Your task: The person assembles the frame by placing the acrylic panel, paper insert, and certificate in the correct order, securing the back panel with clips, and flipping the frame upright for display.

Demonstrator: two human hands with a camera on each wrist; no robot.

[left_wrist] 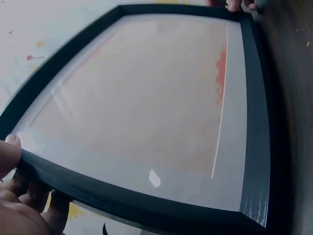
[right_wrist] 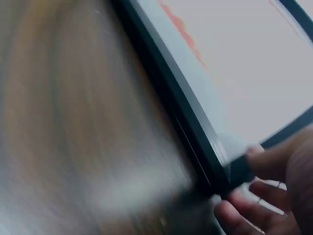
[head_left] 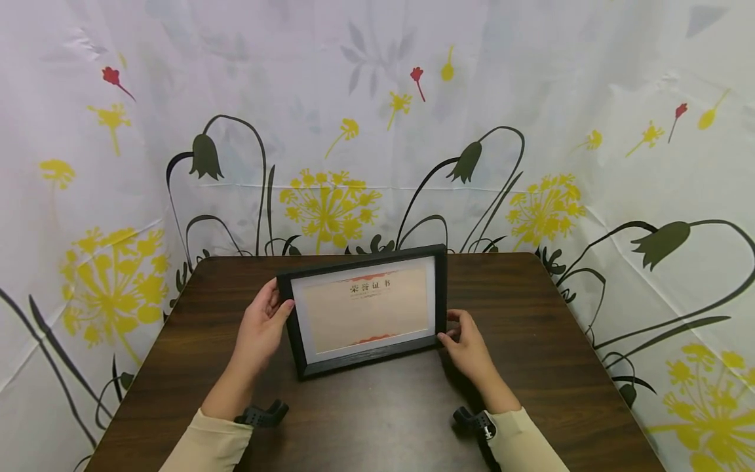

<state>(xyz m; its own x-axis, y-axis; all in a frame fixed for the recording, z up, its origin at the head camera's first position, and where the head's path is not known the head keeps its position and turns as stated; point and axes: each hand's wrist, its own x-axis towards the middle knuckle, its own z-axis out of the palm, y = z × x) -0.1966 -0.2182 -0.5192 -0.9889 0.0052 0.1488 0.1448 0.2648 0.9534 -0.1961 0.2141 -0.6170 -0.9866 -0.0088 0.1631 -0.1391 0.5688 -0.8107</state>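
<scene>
A black picture frame point(head_left: 367, 362) with a white mat and a cream certificate point(head_left: 371, 314) inside stands tilted over the table, its left side lower than its right. My left hand point(head_left: 263, 328) grips its left side, thumb on the front border and fingers curled behind, as the left wrist view also shows on the frame's edge point(left_wrist: 98, 185). With thumb in front and fingers behind, my right hand point(head_left: 468, 344) pinches the lower right side near the corner. In the right wrist view that corner point(right_wrist: 222, 178) lies between thumb and fingers.
Under the frame is a dark brown wooden table point(head_left: 377, 419). A white curtain point(head_left: 377, 131) printed with yellow, red and green flowers hangs behind it and on both sides. Each wrist wears a black band, the left one point(head_left: 263, 414) and the right one point(head_left: 474, 423).
</scene>
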